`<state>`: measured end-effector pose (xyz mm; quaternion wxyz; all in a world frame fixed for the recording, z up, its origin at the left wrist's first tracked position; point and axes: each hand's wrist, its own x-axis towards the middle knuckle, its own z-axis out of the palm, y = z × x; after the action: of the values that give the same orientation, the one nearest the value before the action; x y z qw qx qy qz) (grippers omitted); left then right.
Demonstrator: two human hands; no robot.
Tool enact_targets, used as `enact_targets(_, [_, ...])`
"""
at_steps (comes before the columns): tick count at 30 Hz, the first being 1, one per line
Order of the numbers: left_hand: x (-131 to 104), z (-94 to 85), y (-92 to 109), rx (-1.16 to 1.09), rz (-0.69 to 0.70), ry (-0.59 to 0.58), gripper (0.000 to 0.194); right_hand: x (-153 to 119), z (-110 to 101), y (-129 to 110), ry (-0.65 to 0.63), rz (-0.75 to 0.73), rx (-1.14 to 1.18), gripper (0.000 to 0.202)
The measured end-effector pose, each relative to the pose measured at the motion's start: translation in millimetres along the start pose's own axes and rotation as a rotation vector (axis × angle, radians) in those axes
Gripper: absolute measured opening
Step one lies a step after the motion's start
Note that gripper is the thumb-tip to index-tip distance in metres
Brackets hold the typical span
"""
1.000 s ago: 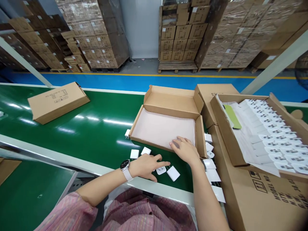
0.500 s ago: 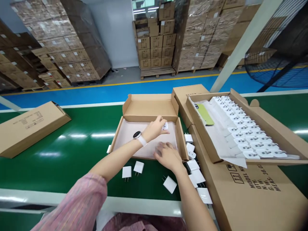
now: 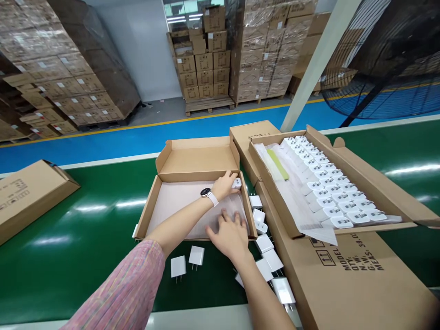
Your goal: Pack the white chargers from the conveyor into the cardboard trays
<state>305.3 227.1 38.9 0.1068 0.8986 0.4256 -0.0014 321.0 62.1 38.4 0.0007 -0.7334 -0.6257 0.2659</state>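
Observation:
My left hand (image 3: 224, 185), with a watch on its wrist, grips a white charger plug (image 3: 236, 183) near the far right corner of an open cardboard box (image 3: 156, 195). A thin white foam sheet (image 3: 182, 201) lines the box floor. Over the near right part of that sheet, my right hand (image 3: 231, 236) is spread with nothing in it. Two white chargers (image 3: 178, 266) lie on the green belt in front of the box. Several more chargers (image 3: 273, 260) lie along its right side, one partly hidden by my right forearm.
On the right, a second open box (image 3: 278, 201) holds rows of chargers (image 3: 330, 183) and a yellow-green object (image 3: 277, 164). It rests on closed cartons (image 3: 330, 293). Another carton (image 3: 30, 197) stands on the green belt (image 3: 99, 238) at left. Behind are stacked pallets and a fan (image 3: 378, 68).
My left hand has carried the charger closer to the box's far right corner. My right hand's fingers have spread out. The view has shifted to the right.

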Motion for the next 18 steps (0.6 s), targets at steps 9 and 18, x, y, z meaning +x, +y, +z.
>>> enact_targets(9, [-182.6,-26.2,-29.6,-0.082,0.168,0.192,0.035,1.4,0.0,5.1,-0.002,-0.033,-0.01,0.069])
enact_targets(18, [-290.8,27.1,-12.7,0.002,0.165,0.0,0.045,-12.8,0.7,20.8,0.401,-0.36,0.143,0.039])
